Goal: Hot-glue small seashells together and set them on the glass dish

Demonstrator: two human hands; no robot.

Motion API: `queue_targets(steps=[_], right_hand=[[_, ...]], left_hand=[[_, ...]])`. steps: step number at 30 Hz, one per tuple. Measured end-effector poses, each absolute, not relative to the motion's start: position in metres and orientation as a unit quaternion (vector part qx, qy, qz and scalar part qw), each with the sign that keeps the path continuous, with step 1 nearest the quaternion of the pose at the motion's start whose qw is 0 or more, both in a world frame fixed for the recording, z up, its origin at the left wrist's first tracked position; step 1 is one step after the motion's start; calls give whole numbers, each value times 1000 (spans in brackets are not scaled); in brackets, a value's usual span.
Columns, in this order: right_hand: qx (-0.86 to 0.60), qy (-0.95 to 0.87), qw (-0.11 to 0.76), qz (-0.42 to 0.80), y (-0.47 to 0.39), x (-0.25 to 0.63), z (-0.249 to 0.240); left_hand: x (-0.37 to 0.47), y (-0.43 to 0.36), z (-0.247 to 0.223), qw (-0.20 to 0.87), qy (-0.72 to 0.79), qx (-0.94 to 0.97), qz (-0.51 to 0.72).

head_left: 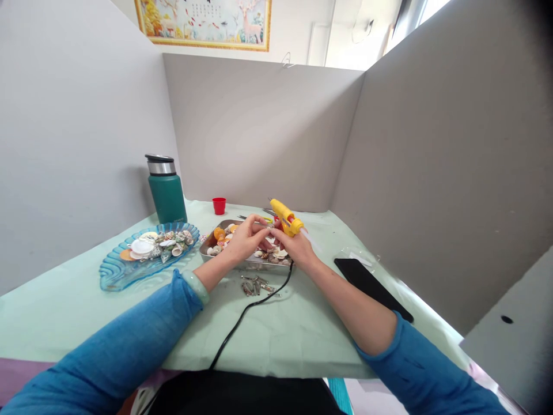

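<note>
My right hand (295,246) is closed around a yellow hot glue gun (285,218), its nozzle pointing up and to the left, a clear glue stick out of its back. Its black cord (246,309) drops from that hand toward the table's front edge. My left hand (247,237) is closed, its fingertips meeting those of the right; whatever small thing they pinch cannot be made out. Under both hands is a metal tray (254,266) of mixed seashells (219,234). Several small metal clips (254,285) lie in a pile before the tray.
A blue glass dish (113,278) with shells (141,246) and a green bottle (166,193) stand on the left. Behind the tray are a red cup (219,206) and scissors (266,219). A black flat object (374,288) lies right. Grey partitions (263,132) enclose the table.
</note>
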State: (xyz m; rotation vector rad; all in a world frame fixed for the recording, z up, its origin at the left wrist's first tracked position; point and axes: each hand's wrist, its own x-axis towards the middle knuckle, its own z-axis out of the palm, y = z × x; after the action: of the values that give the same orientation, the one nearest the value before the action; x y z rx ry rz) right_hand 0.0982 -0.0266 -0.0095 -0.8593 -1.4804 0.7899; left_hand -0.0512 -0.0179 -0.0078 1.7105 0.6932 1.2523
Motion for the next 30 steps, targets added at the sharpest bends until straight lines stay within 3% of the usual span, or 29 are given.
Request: queue_targets(steps=[21,30], right_hand=[[-355,-660,611,256,-17,98,-26],[-374,-646,605,278,-26,98,-19]], left_hand=[[-60,-9,-8,612,242,595,462],[-63,-4,-10,630,211,562,493]])
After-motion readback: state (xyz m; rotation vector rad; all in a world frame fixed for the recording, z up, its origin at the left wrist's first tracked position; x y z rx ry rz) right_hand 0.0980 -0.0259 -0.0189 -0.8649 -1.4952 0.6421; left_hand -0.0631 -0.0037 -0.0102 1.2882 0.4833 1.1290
